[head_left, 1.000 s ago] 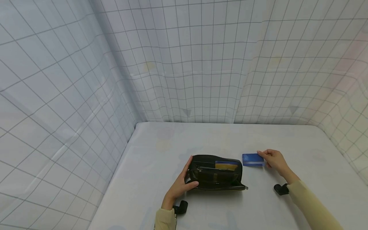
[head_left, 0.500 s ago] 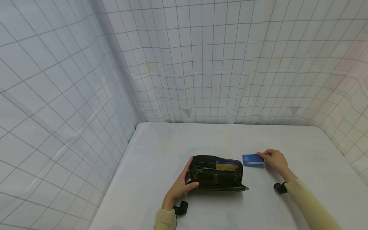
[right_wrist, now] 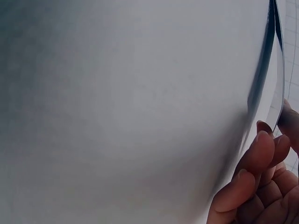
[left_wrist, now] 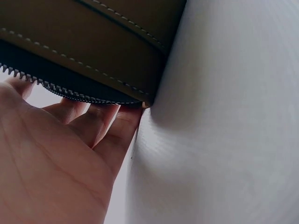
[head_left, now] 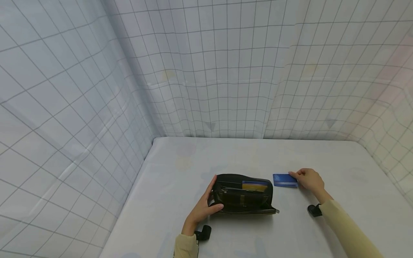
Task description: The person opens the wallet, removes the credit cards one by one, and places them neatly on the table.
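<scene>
A dark long wallet (head_left: pixel 245 202) lies unzipped and spread on the white table, with a blue card and a yellow card (head_left: pixel 254 187) showing in its slots. My left hand (head_left: pixel 202 208) grips its left end, thumb at the front corner and fingers along the side. The left wrist view shows those fingers against the zipper teeth (left_wrist: pixel 70 93). Right of the wallet, my right hand (head_left: pixel 310 180) pinches a blue card (head_left: pixel 284 180) with a pale stripe by its right end. Seen edge-on in the right wrist view, the card tilts close over the tabletop.
The white table (head_left: pixel 180 157) extends around the wallet and behind it. White grid-patterned curtains (head_left: pixel 226 89) enclose its back and sides. Black wrist cameras (head_left: pixel 204 233) sit on both wrists, near the light yellow sleeves.
The blue card in my right hand has shifted very slightly right and toward me, and its pale stripe looks thinner. The left hand and wallet stay put.
</scene>
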Motion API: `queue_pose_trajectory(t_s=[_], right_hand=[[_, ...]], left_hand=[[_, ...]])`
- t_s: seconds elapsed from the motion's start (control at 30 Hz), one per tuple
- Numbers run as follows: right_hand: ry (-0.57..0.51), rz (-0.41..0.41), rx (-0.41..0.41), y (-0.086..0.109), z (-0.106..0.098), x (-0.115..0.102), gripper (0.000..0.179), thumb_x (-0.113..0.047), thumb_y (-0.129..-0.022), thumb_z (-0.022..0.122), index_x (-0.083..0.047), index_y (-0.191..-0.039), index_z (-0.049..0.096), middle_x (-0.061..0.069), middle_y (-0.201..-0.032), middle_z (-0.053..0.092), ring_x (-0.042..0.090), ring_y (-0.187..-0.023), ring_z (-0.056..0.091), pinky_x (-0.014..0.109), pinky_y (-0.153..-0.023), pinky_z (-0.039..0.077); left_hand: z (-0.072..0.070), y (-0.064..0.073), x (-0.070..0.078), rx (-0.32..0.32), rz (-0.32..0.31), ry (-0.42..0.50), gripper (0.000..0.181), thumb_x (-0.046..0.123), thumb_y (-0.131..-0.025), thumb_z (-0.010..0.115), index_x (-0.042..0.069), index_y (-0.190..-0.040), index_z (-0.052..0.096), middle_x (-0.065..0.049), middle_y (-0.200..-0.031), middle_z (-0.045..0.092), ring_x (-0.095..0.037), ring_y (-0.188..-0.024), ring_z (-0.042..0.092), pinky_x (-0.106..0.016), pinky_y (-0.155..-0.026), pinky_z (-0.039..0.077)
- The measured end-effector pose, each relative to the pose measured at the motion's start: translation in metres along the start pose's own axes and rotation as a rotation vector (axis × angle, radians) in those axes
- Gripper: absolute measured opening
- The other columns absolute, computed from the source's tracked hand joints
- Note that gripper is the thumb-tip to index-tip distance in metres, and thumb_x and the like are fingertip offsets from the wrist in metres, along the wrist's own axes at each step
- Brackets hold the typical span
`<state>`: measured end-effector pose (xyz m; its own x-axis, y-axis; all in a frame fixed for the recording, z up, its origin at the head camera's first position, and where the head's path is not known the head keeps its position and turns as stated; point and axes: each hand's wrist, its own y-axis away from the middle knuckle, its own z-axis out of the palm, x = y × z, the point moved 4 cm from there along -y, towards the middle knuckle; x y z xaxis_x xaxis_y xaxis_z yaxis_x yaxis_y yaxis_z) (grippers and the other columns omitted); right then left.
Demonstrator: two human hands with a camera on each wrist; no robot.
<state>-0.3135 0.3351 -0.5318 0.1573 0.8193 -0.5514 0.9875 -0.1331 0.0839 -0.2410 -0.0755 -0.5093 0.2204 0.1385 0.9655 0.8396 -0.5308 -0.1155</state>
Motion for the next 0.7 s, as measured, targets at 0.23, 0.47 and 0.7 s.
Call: queue_pose_trajectory(t_s=[0.23,0.47,0.7], right_hand=[[0.003,0.018,-0.01,-0.0012,0.0016,0.001,0.057,-0.058,-0.085,0.054,-0.003,-0.089,0.067,0.002,-0.071,0.058,0.017,-0.062,0.047,0.027,-0.051,0.033],[-0.013,0.004,-0.028,-0.0032,0.0015,0.0011,0.055,-0.056,-0.086,0.054,-0.003,-0.088,0.066,-0.001,-0.06,0.053,0.016,-0.057,0.047,0.027,-0.051,0.033],[-0.033,-0.005,-0.044,-0.0039,0.001,0.0025,0.054,-0.057,-0.086,0.054,-0.004,-0.085,0.065,-0.002,-0.058,0.051,0.016,-0.056,0.046,0.028,-0.052,0.032]], left_hand=[[-0.0005,-0.0003,-0.0002,0.004,0.011,-0.002,0.09,0.019,-0.087,0.063,0.018,-0.151,0.001,0.0,-0.156,-0.003,-0.027,-0.142,0.0,-0.056,-0.11,0.014],[-0.0003,-0.0001,0.0015,-0.004,0.01,0.008,0.09,0.019,-0.087,0.063,0.017,-0.151,0.0,0.0,-0.156,-0.004,-0.025,-0.142,-0.002,-0.055,-0.111,0.013],[0.0,-0.0006,0.0019,-0.008,0.017,-0.001,0.091,0.023,-0.087,0.063,0.016,-0.151,-0.001,0.0,-0.156,-0.004,-0.025,-0.142,-0.003,-0.056,-0.111,0.012]])
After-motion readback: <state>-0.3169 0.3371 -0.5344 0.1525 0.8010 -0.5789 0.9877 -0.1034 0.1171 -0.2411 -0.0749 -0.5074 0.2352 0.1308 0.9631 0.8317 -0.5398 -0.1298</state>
